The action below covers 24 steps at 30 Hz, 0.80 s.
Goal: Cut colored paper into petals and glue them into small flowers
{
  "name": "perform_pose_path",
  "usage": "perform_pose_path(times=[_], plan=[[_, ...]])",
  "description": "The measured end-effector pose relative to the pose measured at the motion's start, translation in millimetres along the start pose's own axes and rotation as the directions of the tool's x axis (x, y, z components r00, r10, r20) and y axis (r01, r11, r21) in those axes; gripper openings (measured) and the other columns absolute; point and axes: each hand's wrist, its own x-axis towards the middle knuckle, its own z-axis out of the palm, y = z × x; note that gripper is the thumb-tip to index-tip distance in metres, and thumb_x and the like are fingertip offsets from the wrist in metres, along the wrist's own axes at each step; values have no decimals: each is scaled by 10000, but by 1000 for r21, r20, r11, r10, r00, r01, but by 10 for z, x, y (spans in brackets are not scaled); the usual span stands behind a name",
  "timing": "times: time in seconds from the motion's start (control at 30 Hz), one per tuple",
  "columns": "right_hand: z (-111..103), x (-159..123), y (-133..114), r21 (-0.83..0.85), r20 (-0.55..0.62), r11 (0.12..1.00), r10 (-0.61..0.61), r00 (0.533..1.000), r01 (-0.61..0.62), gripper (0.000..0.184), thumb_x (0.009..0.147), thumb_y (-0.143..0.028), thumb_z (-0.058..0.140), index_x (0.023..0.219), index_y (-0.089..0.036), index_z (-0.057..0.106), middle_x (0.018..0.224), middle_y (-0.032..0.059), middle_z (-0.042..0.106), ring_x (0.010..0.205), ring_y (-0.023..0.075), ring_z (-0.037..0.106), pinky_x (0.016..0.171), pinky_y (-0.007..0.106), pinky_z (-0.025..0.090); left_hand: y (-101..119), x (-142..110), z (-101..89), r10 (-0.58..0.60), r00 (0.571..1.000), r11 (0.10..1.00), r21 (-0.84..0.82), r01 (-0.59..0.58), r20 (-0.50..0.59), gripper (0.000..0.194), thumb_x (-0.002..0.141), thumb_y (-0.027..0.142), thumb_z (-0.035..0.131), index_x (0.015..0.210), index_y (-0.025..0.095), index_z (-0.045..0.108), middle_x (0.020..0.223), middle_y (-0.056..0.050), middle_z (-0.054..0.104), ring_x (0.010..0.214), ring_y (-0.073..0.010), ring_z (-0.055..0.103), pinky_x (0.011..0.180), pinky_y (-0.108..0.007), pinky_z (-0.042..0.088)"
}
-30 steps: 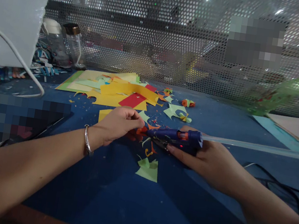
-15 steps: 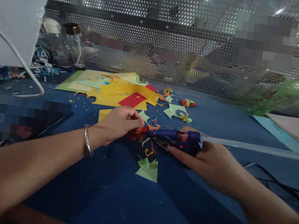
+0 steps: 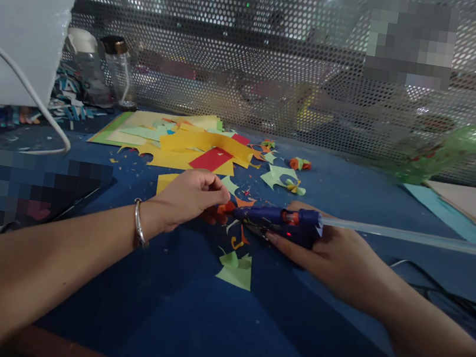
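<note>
Hands: plastic glue gun (image 3: 279, 220), paper scrap (image 3: 225, 206)

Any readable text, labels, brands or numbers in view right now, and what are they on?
None can be read.
Blue glue gun in the right hand: no legible marking.
Two bottles at the back: no readable label.
Paper scraps: plain colours, no print.

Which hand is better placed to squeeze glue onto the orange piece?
Right. The right hand holds the blue glue gun with its nozzle pointed at the small orange paper piece. The left hand pinches that piece, so it probably should just hold it steady.
</note>
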Motion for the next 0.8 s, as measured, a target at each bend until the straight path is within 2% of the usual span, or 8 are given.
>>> perform_pose_path(times=[0.13, 0.23, 0.4, 0.47, 0.57, 0.67, 0.8], plan=[[-9, 4, -18, 7, -25, 1000, 5, 1000, -4, 253, 780, -446, 571, 597, -274, 600, 757, 25, 654, 626, 217, 601, 592, 357, 496, 5, -3, 7, -2, 1000, 1000, -13, 2, -3, 105, 823, 174, 623, 729, 166, 578, 645, -13, 651, 601, -137, 688, 542, -232, 511], [-14, 13, -23, 11, -31, 1000, -4, 1000, 5, 224, 776, -464, 556, 661, -289, 635, 747, 26, 658, 628, 222, 607, 580, 354, 495, 5, -3, 5, -2, 1000, 1000, -13, 2, 1, 104, 826, 170, 619, 731, 165, 578, 637, -12, 650, 599, -139, 688, 534, -227, 508], [-2, 12, -7, 0, -16, 999, 40, 999, -40, 217, 764, -452, 574, 623, -292, 619, 569, 14, 604, 593, 234, 600, 504, 335, 447, 0, 3, 0, 0, 1000, 1000, -3, 0, -6, 107, 829, 164, 620, 731, 159, 579, 641, -3, 630, 595, -140, 690, 534, -231, 517], [5, 5, -2, 2, 2, 999, 48, 999, -48, 214, 775, -453, 563, 663, -291, 645, 539, 7, 587, 560, 229, 589, 477, 331, 429, -10, 6, -3, 8, 1000, 1000, 1, -8, 2, 105, 830, 173, 621, 734, 161, 580, 643, -8, 634, 599, -144, 692, 537, -235, 520], [6, 1, -3, 1, -9, 999, 36, 999, -36, 212, 783, -458, 565, 697, -286, 652, 589, 4, 616, 558, 219, 591, 494, 331, 452, -21, 5, -7, 14, 1000, 1000, 13, -15, 12, 101, 829, 199, 627, 743, 165, 585, 658, -22, 655, 605, -148, 691, 539, -240, 521], [-2, 8, -9, -7, -39, 1000, 2, 999, -2, 221, 779, -446, 566, 645, -282, 630, 678, 19, 655, 621, 226, 622, 553, 338, 490, -15, 1, -4, 9, 1000, 1000, 17, -9, 11, 96, 825, 198, 626, 744, 166, 588, 661, -21, 653, 610, -147, 692, 535, -237, 515], [-3, 12, 1, -10, -14, 999, 31, 999, -31, 266, 778, -459, 564, 586, -283, 615, 554, 13, 603, 567, 228, 596, 505, 336, 467, -20, 7, -2, 7, 1000, 1000, 14, -6, -3, 95, 820, 197, 631, 739, 166, 593, 661, -14, 632, 614, -149, 692, 525, -235, 519]])
